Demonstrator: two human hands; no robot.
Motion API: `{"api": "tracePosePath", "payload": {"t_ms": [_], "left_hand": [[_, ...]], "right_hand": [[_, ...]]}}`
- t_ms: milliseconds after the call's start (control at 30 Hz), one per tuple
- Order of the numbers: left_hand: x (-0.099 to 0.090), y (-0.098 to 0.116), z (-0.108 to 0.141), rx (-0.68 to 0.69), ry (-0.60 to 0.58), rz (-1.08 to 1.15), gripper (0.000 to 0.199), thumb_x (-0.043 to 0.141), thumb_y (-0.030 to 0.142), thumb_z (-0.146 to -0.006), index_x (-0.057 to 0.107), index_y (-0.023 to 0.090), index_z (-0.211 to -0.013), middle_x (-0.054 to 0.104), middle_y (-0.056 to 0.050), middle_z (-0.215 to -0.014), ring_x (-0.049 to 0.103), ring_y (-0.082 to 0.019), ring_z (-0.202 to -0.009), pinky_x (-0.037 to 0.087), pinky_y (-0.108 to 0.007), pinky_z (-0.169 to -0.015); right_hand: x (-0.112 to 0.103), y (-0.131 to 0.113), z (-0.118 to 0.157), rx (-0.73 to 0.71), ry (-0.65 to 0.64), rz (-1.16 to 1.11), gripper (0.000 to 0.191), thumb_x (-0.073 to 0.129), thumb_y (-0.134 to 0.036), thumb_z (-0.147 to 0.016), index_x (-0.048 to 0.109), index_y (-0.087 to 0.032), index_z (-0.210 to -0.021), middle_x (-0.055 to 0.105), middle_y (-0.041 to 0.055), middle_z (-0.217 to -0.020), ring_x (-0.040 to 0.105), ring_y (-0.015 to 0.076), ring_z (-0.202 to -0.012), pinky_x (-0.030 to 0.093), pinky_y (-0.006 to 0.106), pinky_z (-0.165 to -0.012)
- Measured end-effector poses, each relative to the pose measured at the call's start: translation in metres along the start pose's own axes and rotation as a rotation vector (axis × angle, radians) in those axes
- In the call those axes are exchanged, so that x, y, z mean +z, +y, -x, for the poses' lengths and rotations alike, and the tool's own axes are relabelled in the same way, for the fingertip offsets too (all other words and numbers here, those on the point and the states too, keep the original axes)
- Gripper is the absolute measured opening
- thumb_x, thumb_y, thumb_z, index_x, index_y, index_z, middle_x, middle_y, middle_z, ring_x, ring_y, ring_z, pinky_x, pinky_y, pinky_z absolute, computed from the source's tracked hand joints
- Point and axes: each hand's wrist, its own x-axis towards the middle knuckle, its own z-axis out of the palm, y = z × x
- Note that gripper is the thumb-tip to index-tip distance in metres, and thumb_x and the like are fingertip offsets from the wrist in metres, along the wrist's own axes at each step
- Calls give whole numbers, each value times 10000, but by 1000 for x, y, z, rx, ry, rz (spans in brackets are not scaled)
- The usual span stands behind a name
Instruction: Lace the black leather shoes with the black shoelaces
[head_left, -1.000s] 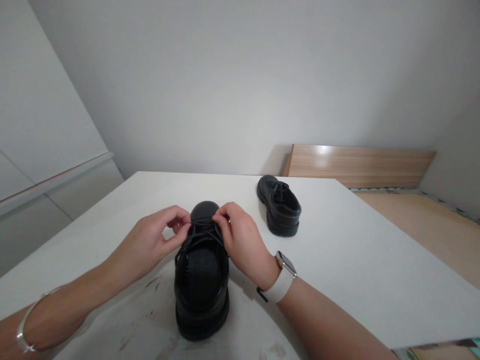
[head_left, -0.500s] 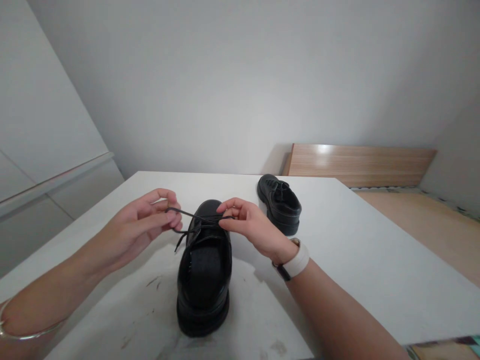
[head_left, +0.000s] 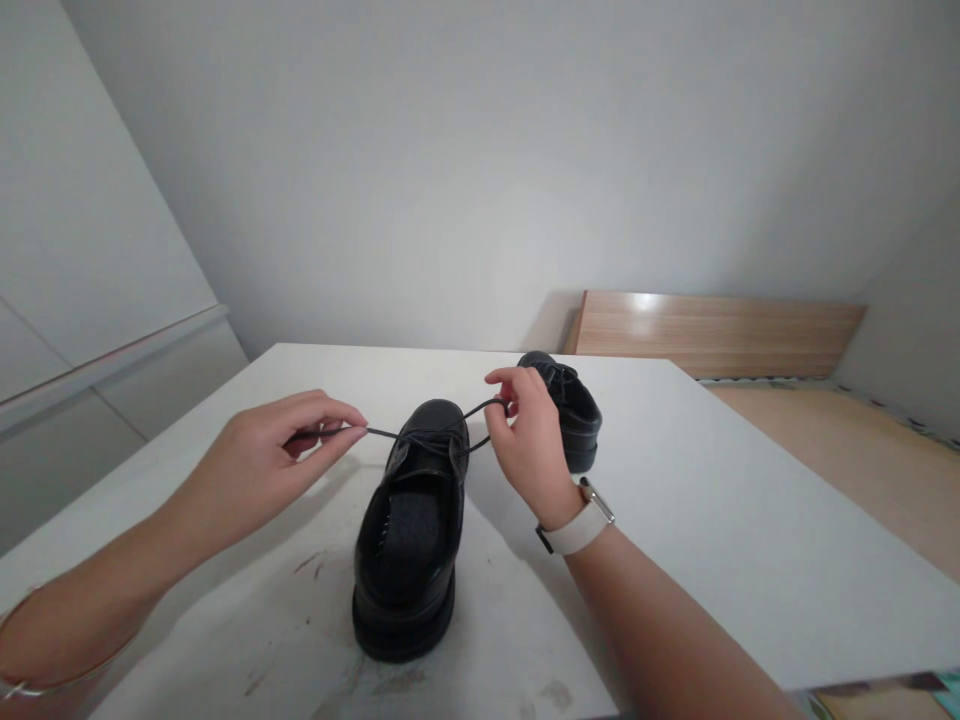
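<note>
A black lace-up shoe [head_left: 405,590] stands upright on the white table, its heel toward me and its toe pointing away. On its left, my left hand [head_left: 289,450] pinches one end of the black shoelace [head_left: 381,432], which runs taut to the shoe's front. My right hand [head_left: 525,430], with a white-strapped watch on the wrist, is closed on a loop of the same lace at the right. Lace strands cross over the tongue between both hands; the exact knot is too small to make out.
A second black shoe [head_left: 581,420] stands farther back, partly behind my right hand. The white table [head_left: 712,540] reaches toward a grey wall. A wooden board [head_left: 720,325] and a tan surface lie beyond its right edge.
My hands have moved apart. The right went rightward, drawing a lace loop out from the shoe; the left now grips a straight lace end instead of a loop.
</note>
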Motion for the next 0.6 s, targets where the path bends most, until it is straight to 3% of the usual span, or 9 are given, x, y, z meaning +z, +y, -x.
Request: {"api": "tracePosePath", "payload": {"t_ms": [67,167,233,333,400,467,533,600], "left_hand": [[-2,0,0,-78,-60,103,270,630,468,-889,698,207,-888,668,-16,-804,562,-144,-688,420,-222,-594],[-3,-1,1,-183,-184,361,304,639,493,-875,681,194,-842,550,4,-618,469,-121,-545,370,-220,-495],[-2,-1,3,-219,-257,505,288,643,471,-880,676,188,-839,492,19,-568,436,-109,-512,361,-216,-479],[-1,-1,5,-269,-306,623,234,647,414,-900,675,184,-863,495,33,-579,439,-88,-532,371,-189,-504],[1,-2,6,-303,-309,690,225,660,404,-896,673,181,-868,479,43,-568,417,-71,-513,349,-169,-480],[2,-4,6,-329,-306,748,225,676,407,-887,677,183,-876,465,47,-551,390,-63,-478,324,-163,-443],[2,-6,7,-308,-356,782,253,664,432,-895,692,183,-856,487,31,-556,399,-69,-454,326,-174,-418],[2,-6,7,-223,-438,759,326,622,471,-918,712,179,-805,564,-19,-640,486,-102,-507,405,-208,-458]], "right_hand": [[-1,-2,-2,147,35,-244,241,469,-173,-797,577,-183,-1012,570,23,-863,563,135,-708,456,284,-664],[-3,-9,-4,366,-152,-586,214,444,-238,-775,590,-174,-918,551,-18,-699,481,88,-488,369,234,-464],[-5,-15,-3,415,-258,-716,210,431,-247,-764,609,-171,-845,504,-38,-598,377,66,-414,257,219,-399],[-8,-23,-1,336,-137,-798,182,461,-234,-787,625,-179,-844,417,-63,-524,302,63,-427,199,221,-416],[-12,-25,0,224,8,-759,164,480,-212,-823,637,-182,-861,405,-60,-529,330,75,-476,239,225,-457],[-17,-25,1,125,29,-715,162,491,-182,-843,652,-184,-860,432,-49,-555,379,83,-524,291,229,-505],[-26,-27,1,87,-226,-749,173,502,-186,-870,674,-184,-874,483,-34,-587,435,91,-564,344,235,-555],[-35,-31,0,72,-669,-807,206,512,-252,-917,702,-177,-940,562,-4,-664,513,109,-641,404,254,-629]]}}
